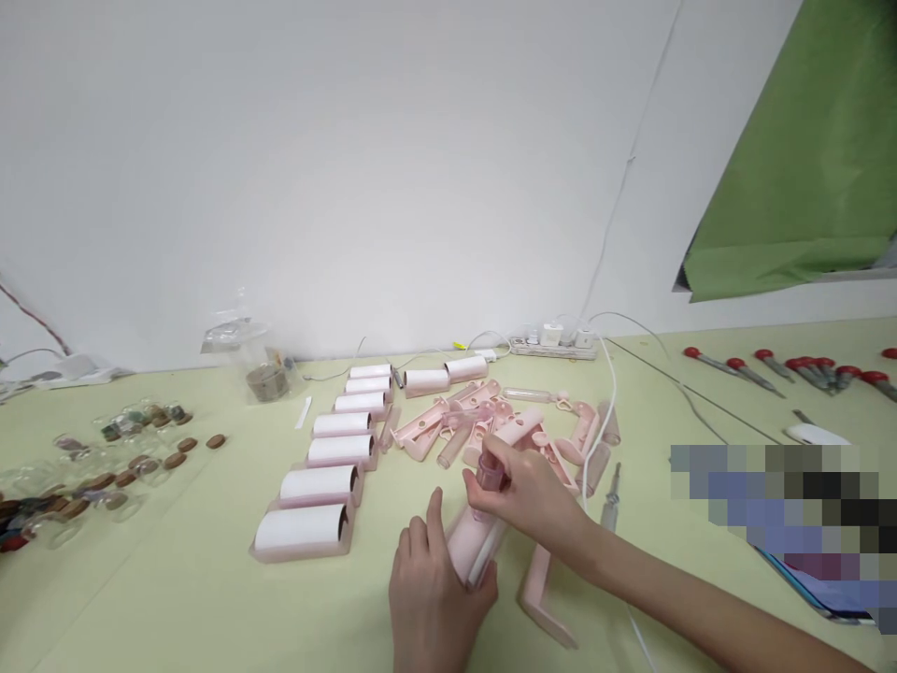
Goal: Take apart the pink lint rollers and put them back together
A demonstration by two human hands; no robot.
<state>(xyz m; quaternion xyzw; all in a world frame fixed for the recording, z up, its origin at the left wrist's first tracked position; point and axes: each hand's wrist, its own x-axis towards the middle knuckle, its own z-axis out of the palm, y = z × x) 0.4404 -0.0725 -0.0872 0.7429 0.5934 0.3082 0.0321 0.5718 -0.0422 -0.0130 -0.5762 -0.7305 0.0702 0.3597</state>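
Observation:
My left hand (429, 584) is wrapped round a pink lint roller (471, 550) at the near middle of the table. My right hand (525, 495) pinches a small pink translucent cap or tube (491, 472) at the roller's upper end. A pink handle piece (541, 591) lies just right of my left hand. Behind my hands is a pile of pink handle parts and clear tubes (491, 425). A row of several white paper rolls in pink holders (329, 472) runs diagonally to the left.
Small glass jars and brown corks (105, 467) are spread at the left. A plastic bag (252, 360) stands at the back. A power strip (553, 344) with white cables sits by the wall. Red-handled screwdrivers (791, 369) lie at the right. A green sheet (799, 159) hangs at upper right.

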